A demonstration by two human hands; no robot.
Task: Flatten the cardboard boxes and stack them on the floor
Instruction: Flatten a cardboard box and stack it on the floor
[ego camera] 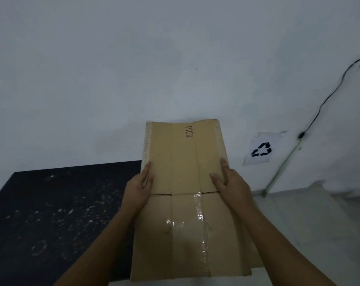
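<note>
Pale floor [298, 213]; flattened cardboard box [185, 162] held by both side edges.

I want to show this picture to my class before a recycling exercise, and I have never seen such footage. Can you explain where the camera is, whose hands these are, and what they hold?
There is one picture, taken by a wide-angle camera worn on a person's head, looking forward and down. No machine is involved: the two arms are the wearer's own. The left hand and the right hand hold a flattened cardboard box by its two side edges, thumbs on its top face. It bears the word PICO and a strip of clear tape. To the left lies a dark speckled surface. On the right, a white sheet with a recycling sign is stuck on the wall, and a black cable runs down it.
</note>
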